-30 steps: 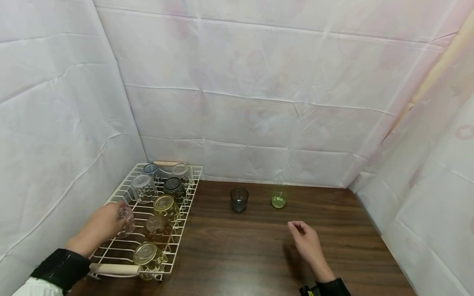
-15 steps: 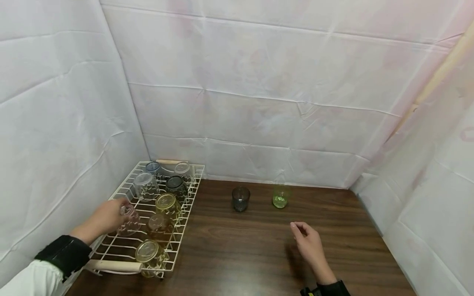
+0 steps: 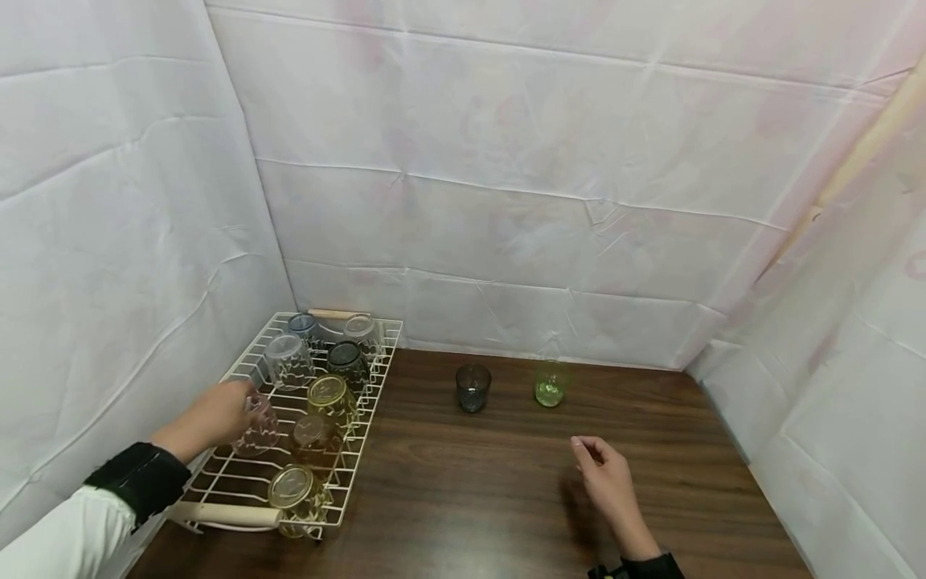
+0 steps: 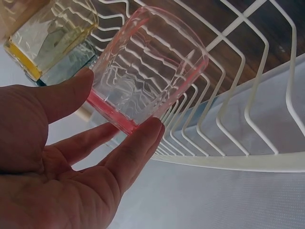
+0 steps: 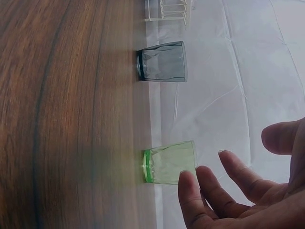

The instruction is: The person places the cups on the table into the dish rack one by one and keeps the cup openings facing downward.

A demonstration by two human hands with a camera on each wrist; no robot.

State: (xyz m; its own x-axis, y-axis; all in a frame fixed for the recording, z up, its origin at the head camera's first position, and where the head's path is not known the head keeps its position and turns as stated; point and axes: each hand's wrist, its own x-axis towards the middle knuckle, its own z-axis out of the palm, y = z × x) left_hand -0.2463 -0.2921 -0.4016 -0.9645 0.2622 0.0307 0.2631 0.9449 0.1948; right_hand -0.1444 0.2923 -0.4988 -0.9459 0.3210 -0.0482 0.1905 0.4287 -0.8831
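Observation:
My left hand [image 3: 217, 414] pinches a clear pink glass [image 4: 147, 71] by its base, between thumb and fingertips. The glass is upside down, with its rim at the wires of the white dish rack [image 3: 224, 489], on the rack's left side. To its right on the rack stand an upturned amber glass [image 3: 313, 441] and two yellowish glasses, one nearer [image 3: 292, 486] and one farther [image 3: 329, 394]. My right hand [image 3: 606, 482] is held over the wooden table with relaxed, slightly bent fingers and nothing in them. Beyond it stands an upright green glass [image 5: 169, 162].
An upright dark grey glass [image 3: 473, 388] stands left of the green one. Farther back on the rack are upturned clear [image 3: 288, 362], blue [image 3: 302, 326] and dark [image 3: 349, 366] glasses. White cloth walls [image 3: 463, 225] enclose the brown table [image 3: 448, 482].
The head view has shifted slightly, moving the rack a little right in the picture. My left hand has edged slightly right with the pink glass. My right hand has hardly moved.

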